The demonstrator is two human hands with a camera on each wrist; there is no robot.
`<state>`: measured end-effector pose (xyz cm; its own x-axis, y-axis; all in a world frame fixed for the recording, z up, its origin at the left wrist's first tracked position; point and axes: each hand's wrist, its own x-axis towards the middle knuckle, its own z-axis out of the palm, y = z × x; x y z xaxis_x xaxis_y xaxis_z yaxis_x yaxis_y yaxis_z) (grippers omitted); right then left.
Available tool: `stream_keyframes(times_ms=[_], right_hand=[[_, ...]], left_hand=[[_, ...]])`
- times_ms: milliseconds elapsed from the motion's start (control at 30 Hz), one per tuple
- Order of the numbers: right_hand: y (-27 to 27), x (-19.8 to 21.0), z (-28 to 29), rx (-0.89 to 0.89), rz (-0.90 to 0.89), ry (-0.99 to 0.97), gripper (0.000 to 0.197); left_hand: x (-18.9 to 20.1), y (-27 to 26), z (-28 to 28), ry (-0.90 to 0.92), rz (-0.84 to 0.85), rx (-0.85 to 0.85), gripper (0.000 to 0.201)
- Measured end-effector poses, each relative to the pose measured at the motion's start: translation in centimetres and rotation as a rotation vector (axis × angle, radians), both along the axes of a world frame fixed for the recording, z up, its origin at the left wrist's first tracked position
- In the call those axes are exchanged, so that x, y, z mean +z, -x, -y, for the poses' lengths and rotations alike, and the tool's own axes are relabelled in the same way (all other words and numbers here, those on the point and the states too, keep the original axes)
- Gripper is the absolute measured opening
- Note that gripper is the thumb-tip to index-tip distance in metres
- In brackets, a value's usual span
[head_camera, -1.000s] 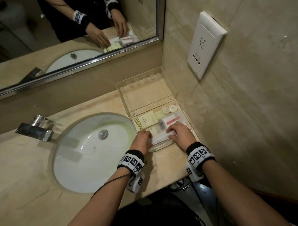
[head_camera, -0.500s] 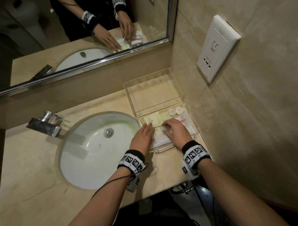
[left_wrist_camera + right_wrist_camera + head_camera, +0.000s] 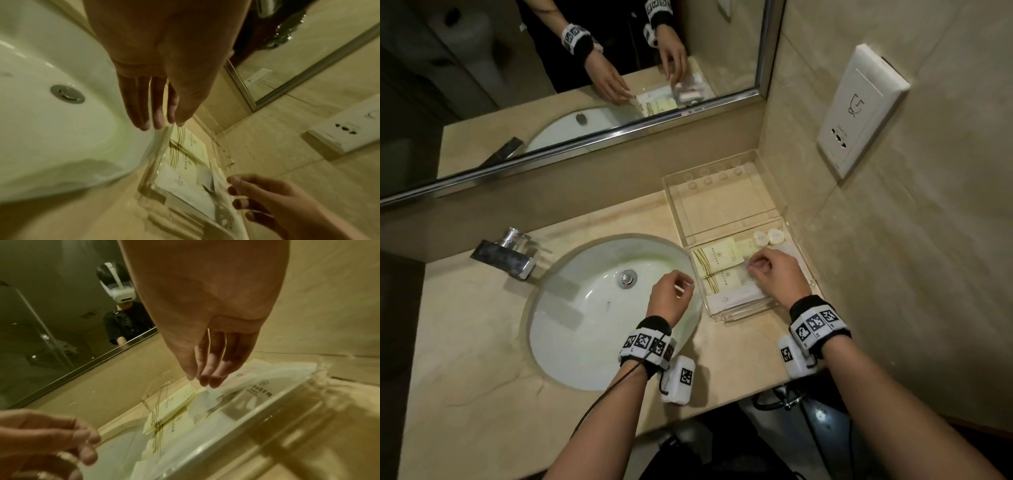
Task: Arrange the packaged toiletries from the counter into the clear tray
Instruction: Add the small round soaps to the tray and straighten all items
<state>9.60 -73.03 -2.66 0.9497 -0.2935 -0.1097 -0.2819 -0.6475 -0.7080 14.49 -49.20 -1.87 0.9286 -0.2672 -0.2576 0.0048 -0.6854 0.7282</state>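
The clear tray (image 3: pixel 675 205) stands on the counter right of the sink, its far half bare. The near half holds yellow packets (image 3: pixel 717 255), a long white packet (image 3: pixel 736 298) and two round white caps (image 3: pixel 768 237). My right hand (image 3: pixel 770 270) hovers over the near half; in the right wrist view its fingertips (image 3: pixel 209 379) point down at a white packet (image 3: pixel 242 391) and grip nothing. My left hand (image 3: pixel 671 291) hangs relaxed and empty over the sink rim, just left of the tray wall (image 3: pixel 152 162). Its fingers (image 3: pixel 156 120) are straight.
The white sink (image 3: pixel 599 308) fills the counter's middle, with a chrome faucet (image 3: pixel 506 253) at its far left. A mirror (image 3: pixel 551 68) runs along the back. The tiled side wall with a white socket (image 3: pixel 859 109) stands close to the tray's right side.
My left hand has drawn back out of the tray to the sink rim. My right hand has lifted off the packets and moved slightly deeper over the tray.
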Motion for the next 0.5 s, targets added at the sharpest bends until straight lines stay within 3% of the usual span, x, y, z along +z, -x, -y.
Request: stream_keyframes(times_ms=[100,233,433,500], right_hand=[[1.2,0.2,0.0,-0.129,-0.150,0.036,0.013],[3.3,0.2,0.1,-0.259,-0.224,-0.001,0.011],[5.4,-0.3,-0.3,-0.492,-0.272,-0.023,0.025],[5.4,-0.5,-0.6,-0.530,-0.311,-0.020,0.039]], left_hand=[[-0.2,1.0,-0.7,0.050,-0.152,0.119,0.013],[-1.1,3.0,-0.2,0.128,-0.398,0.197,0.026],[-2.4,4.9,1.0,0.343,-0.652,0.386,0.035],[-3.1,5.2,1.4,0.392,-0.692,0.431,0.045]])
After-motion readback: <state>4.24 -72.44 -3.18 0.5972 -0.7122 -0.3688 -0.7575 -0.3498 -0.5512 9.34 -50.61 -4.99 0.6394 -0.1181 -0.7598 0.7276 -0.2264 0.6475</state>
